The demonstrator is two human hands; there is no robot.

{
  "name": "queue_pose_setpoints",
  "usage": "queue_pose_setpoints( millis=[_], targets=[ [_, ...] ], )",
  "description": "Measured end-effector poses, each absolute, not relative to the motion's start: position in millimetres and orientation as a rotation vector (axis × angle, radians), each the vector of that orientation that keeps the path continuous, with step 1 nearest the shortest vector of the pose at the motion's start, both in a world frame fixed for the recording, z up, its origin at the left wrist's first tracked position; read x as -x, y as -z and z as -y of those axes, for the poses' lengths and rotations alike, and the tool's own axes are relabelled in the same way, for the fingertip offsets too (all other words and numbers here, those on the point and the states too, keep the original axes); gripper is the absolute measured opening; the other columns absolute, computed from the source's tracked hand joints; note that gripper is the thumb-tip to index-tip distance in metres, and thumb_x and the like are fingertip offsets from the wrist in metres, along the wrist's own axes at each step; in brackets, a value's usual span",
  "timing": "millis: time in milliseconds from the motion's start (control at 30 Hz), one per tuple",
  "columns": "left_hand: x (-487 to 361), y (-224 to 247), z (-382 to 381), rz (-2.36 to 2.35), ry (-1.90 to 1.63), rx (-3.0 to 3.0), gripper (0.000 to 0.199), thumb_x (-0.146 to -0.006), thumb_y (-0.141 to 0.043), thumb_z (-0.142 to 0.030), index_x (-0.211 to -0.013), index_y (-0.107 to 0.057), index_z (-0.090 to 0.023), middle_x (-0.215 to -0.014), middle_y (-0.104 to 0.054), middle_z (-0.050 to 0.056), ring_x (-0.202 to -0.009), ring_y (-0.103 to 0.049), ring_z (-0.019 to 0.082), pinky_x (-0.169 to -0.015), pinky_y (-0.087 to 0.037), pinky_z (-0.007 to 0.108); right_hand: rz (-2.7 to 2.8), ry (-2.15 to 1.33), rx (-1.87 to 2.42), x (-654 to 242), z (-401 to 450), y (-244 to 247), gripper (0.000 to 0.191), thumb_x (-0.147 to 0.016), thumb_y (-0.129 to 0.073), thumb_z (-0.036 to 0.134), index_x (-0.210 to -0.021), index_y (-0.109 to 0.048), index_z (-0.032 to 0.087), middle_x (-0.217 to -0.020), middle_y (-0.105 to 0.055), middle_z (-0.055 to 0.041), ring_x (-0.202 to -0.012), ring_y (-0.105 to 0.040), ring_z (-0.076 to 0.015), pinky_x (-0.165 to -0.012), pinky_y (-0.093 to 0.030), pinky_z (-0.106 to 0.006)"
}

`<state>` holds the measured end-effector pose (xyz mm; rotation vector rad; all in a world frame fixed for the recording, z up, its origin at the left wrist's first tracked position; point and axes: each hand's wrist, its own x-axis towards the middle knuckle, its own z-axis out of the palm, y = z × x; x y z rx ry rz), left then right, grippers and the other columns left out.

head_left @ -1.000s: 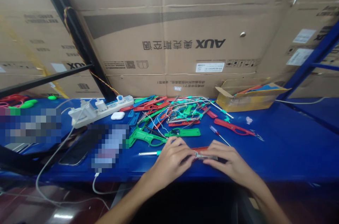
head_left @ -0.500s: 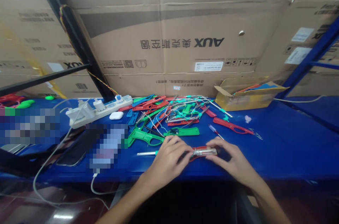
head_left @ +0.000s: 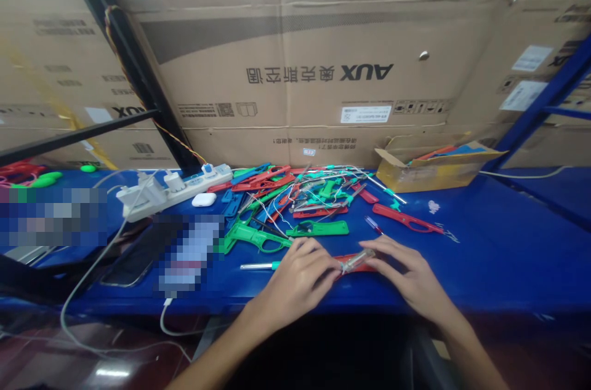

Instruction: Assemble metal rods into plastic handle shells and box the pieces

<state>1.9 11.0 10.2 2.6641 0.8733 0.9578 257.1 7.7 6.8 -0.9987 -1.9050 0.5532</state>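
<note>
A clear lighter fuel tank (head_left: 358,260) is held between my hands, slanting with its right end raised. My left hand (head_left: 302,276) pinches its left end, fingers closed. The thumb and fingers of my right hand (head_left: 409,264) close around its right end. Under the tank lies a red lighter casing half (head_left: 367,267), partly covered by my hands. A metal lighter tube with a turquoise collar (head_left: 258,266) sticks out to the left of my left hand. Just beyond my right hand is a small screwdriver (head_left: 373,225) with a clear handle, its shaft partly hidden.
Behind my hands spreads a pile of red, green and blue lighter casings (head_left: 263,178), with tubes and white wires. A carton (head_left: 427,178) stands at back right. A power strip (head_left: 198,184), earbud case (head_left: 204,200) and phones (head_left: 138,254) are at left.
The clear fuel tank has gone from lying nearly level to slanting, its right end up. My right hand has shifted slightly with it; my left hand stays almost in place.
</note>
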Motion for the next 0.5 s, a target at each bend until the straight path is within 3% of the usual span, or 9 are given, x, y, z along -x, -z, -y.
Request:
queue_pose_setpoints(
  millis=[500],
  targets=[
    [-0.5,-8.7,-10.7,-0.889,-0.946,-2.653,0.012,-0.106,-0.053,-0.023,-0.109,-0.064,-0.019,-0.099,-0.071,0.002,-0.095,-0.057,0.02,-0.089,-0.04,0.037,1.88,-0.619,1.034,-254.9,-6.7,-10.8,0.013,-0.094,-0.069,0.038,-0.094,-0.072,0.025,-0.088,-0.072,-0.0006,-0.078,-0.066,-0.0168,-0.075,-0.053,-0.027]
  ],
)
